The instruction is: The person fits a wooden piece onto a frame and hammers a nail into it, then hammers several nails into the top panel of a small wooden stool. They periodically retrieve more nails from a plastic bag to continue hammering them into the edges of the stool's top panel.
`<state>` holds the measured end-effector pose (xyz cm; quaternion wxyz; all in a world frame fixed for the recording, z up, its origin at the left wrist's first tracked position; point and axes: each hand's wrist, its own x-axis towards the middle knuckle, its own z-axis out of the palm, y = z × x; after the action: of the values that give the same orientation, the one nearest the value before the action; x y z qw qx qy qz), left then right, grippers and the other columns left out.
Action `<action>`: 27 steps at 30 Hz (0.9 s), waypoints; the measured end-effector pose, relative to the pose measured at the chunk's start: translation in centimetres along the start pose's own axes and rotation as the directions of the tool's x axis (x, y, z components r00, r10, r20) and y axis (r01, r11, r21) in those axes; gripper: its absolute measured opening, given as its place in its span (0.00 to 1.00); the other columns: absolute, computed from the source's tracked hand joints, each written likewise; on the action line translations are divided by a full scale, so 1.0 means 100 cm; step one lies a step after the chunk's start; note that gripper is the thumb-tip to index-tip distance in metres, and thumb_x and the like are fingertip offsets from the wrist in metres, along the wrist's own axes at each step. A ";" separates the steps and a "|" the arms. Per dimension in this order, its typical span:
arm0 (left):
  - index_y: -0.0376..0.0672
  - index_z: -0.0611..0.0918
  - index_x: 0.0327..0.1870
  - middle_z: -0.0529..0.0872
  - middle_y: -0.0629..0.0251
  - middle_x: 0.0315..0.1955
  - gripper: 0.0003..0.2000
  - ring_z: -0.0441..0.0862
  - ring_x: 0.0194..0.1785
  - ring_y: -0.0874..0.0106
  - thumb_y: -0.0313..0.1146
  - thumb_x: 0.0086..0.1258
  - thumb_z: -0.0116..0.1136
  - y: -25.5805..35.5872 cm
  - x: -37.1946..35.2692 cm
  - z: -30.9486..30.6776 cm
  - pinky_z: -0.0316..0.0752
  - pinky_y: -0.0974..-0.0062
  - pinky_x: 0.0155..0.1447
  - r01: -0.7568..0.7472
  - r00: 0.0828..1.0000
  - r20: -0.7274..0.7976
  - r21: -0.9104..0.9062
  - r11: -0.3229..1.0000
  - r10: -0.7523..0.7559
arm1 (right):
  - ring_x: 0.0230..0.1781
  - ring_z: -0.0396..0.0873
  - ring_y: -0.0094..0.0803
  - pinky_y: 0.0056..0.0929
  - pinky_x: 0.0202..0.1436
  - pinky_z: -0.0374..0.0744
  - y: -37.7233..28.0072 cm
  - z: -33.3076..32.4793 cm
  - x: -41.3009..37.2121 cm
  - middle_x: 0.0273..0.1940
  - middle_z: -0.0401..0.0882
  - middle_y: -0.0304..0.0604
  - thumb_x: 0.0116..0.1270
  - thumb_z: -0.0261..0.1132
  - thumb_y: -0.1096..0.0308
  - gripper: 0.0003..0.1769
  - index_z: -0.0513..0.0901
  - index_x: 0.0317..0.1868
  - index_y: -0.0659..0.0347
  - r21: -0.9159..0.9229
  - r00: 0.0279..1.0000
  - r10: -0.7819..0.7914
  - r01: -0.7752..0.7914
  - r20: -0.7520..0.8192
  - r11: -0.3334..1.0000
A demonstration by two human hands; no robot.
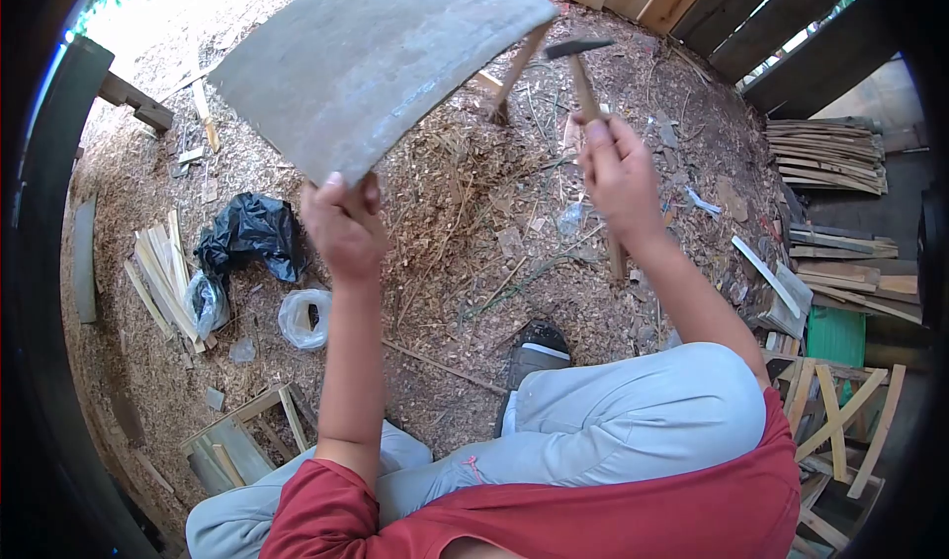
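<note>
A small table (386,55) with a flat grey top and a wooden leg (519,75) under its far right corner is tilted in front of me. My left hand (346,228) is closed round its near corner; whether the fingers grip the top's edge or a leg beneath cannot be made out. To the right, my right hand (623,178) is wrapped round the wooden handle of a hammer (585,89). The hammer's dark head points up, beside the table's right corner and apart from the top in this view.
Wood shavings cover the ground. On the left lie a black plastic bag (252,235), a roll of clear tape (304,319) and thin wood strips (163,277). A wooden frame (237,450) is near my knee. Stacked slats (828,154) and a green container (835,337) stand right.
</note>
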<state>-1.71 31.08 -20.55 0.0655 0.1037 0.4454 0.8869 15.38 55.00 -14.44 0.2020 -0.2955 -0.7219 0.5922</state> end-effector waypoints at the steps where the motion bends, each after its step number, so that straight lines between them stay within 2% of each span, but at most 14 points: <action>1: 0.41 0.78 0.51 0.82 0.64 0.36 0.13 0.77 0.34 0.71 0.40 0.76 0.53 0.008 0.008 -0.007 0.70 0.71 0.37 0.046 0.998 0.033 -0.014 0.999 -0.045 | 0.23 0.64 0.12 0.20 0.25 0.64 -0.006 -0.005 0.005 0.27 0.70 0.26 0.88 0.56 0.58 0.16 0.81 0.57 0.63 0.008 0.997 -0.052 0.053 -0.055 0.999; 5: 0.43 0.83 0.43 0.79 0.69 0.25 0.14 0.75 0.29 0.72 0.43 0.78 0.50 0.028 0.043 -0.030 0.70 0.71 0.37 0.144 0.976 0.167 -0.009 0.990 -0.141 | 0.23 0.65 0.13 0.21 0.24 0.65 -0.001 -0.037 0.036 0.28 0.72 0.27 0.88 0.56 0.58 0.16 0.80 0.53 0.63 0.040 0.975 -0.120 0.129 -0.186 0.991; 7: 0.42 0.83 0.45 0.80 0.67 0.26 0.15 0.76 0.28 0.72 0.43 0.78 0.48 0.026 0.067 -0.049 0.71 0.71 0.35 0.172 0.957 0.244 -0.034 0.985 -0.158 | 0.17 0.66 0.13 0.17 0.17 0.66 0.000 -0.052 0.049 0.27 0.71 0.28 0.89 0.55 0.59 0.13 0.78 0.50 0.59 -0.010 0.912 -0.235 0.246 -0.338 0.969; 8: 0.41 0.82 0.46 0.81 0.66 0.26 0.16 0.76 0.28 0.71 0.44 0.78 0.47 0.024 0.079 -0.057 0.72 0.71 0.34 0.201 0.933 0.315 -0.058 0.978 -0.173 | 0.17 0.66 0.13 0.17 0.17 0.66 0.002 -0.061 0.055 0.27 0.71 0.28 0.89 0.55 0.59 0.13 0.78 0.50 0.59 -0.012 0.909 -0.233 0.244 -0.344 0.970; 10: 0.41 0.83 0.44 0.79 0.67 0.23 0.17 0.75 0.26 0.71 0.44 0.78 0.46 0.021 0.095 -0.061 0.72 0.70 0.34 0.245 0.934 0.290 -0.089 0.965 -0.211 | 0.17 0.66 0.14 0.18 0.17 0.66 0.008 -0.075 0.059 0.26 0.72 0.29 0.88 0.56 0.58 0.13 0.76 0.47 0.58 -0.163 0.864 -0.307 0.262 -0.398 0.951; 11: 0.40 0.84 0.44 0.78 0.68 0.22 0.17 0.74 0.26 0.71 0.44 0.78 0.46 0.020 0.103 -0.062 0.72 0.70 0.34 0.280 0.901 0.361 -0.064 0.958 -0.240 | 0.16 0.67 0.15 0.20 0.16 0.66 0.011 -0.079 0.058 0.27 0.72 0.29 0.87 0.57 0.57 0.12 0.74 0.45 0.55 -0.018 0.905 -0.201 0.210 -0.376 0.978; 12: 0.40 0.84 0.43 0.76 0.68 0.20 0.18 0.74 0.25 0.71 0.44 0.77 0.46 0.018 0.112 -0.063 0.72 0.69 0.34 0.312 0.863 0.429 -0.037 0.950 -0.267 | 0.16 0.67 0.15 0.20 0.16 0.66 0.014 -0.081 0.056 0.27 0.72 0.29 0.87 0.57 0.57 0.12 0.74 0.45 0.55 -0.020 0.903 -0.201 0.209 -0.380 0.978; 13: 0.40 0.85 0.42 0.74 0.69 0.18 0.19 0.72 0.23 0.70 0.45 0.78 0.46 0.012 0.123 -0.067 0.72 0.68 0.34 0.357 0.839 0.458 -0.057 0.932 -0.294 | 0.16 0.67 0.15 0.20 0.16 0.65 0.019 -0.082 0.053 0.26 0.73 0.29 0.87 0.58 0.58 0.11 0.75 0.46 0.54 0.055 0.950 -0.077 0.099 -0.304 0.994; 14: 0.40 0.85 0.42 0.74 0.69 0.18 0.19 0.72 0.23 0.70 0.45 0.78 0.46 0.006 0.132 -0.070 0.72 0.68 0.34 0.361 0.837 0.461 -0.057 0.931 -0.296 | 0.17 0.68 0.16 0.21 0.16 0.65 0.023 -0.084 0.050 0.26 0.73 0.29 0.87 0.58 0.58 0.10 0.75 0.46 0.54 0.121 0.975 0.045 -0.019 -0.217 0.993; 16: 0.43 0.85 0.39 0.73 0.71 0.16 0.19 0.69 0.20 0.69 0.47 0.79 0.46 -0.004 0.142 -0.068 0.70 0.68 0.35 0.419 0.812 0.454 -0.018 0.908 -0.366 | 0.15 0.67 0.19 0.23 0.14 0.62 0.026 -0.072 0.043 0.29 0.74 0.31 0.87 0.58 0.56 0.12 0.74 0.48 0.55 0.157 0.980 0.091 -0.063 -0.177 0.986; 18: 0.44 0.84 0.39 0.73 0.71 0.16 0.18 0.70 0.20 0.70 0.47 0.78 0.47 -0.009 0.148 -0.065 0.70 0.69 0.35 0.450 0.802 0.439 0.001 0.893 -0.405 | 0.15 0.65 0.19 0.21 0.15 0.62 0.025 -0.062 0.037 0.31 0.74 0.33 0.87 0.57 0.56 0.11 0.73 0.49 0.54 0.380 0.980 0.186 -0.147 -0.067 0.913; 20: 0.44 0.84 0.39 0.73 0.71 0.16 0.16 0.71 0.21 0.71 0.46 0.78 0.48 -0.008 0.157 -0.059 0.70 0.69 0.33 0.457 0.828 0.338 0.054 0.888 -0.447 | 0.16 0.65 0.19 0.21 0.15 0.62 0.026 -0.063 0.035 0.33 0.75 0.34 0.86 0.57 0.57 0.10 0.74 0.51 0.54 0.401 0.983 0.180 -0.151 -0.035 0.904; 21: 0.43 0.85 0.40 0.76 0.70 0.18 0.16 0.76 0.23 0.69 0.44 0.77 0.48 -0.006 0.163 -0.058 0.73 0.68 0.32 0.473 0.803 0.382 0.058 0.879 -0.457 | 0.16 0.64 0.19 0.22 0.15 0.63 0.028 -0.065 0.037 0.34 0.75 0.34 0.86 0.57 0.58 0.10 0.74 0.51 0.55 0.406 0.984 0.178 -0.161 -0.004 0.899; 27: 0.44 0.82 0.37 0.75 0.71 0.18 0.15 0.74 0.23 0.70 0.43 0.77 0.48 0.004 0.185 -0.046 0.72 0.69 0.33 0.439 0.830 0.310 0.151 0.886 -0.464 | 0.16 0.64 0.19 0.22 0.15 0.63 0.022 -0.065 0.039 0.35 0.75 0.35 0.85 0.59 0.58 0.11 0.75 0.51 0.57 0.472 0.986 0.156 -0.164 0.056 0.866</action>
<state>-20.79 31.16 -20.58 0.3446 0.1483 0.4714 0.7982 17.06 62.68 -15.40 0.2127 -0.2909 -0.5294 0.7680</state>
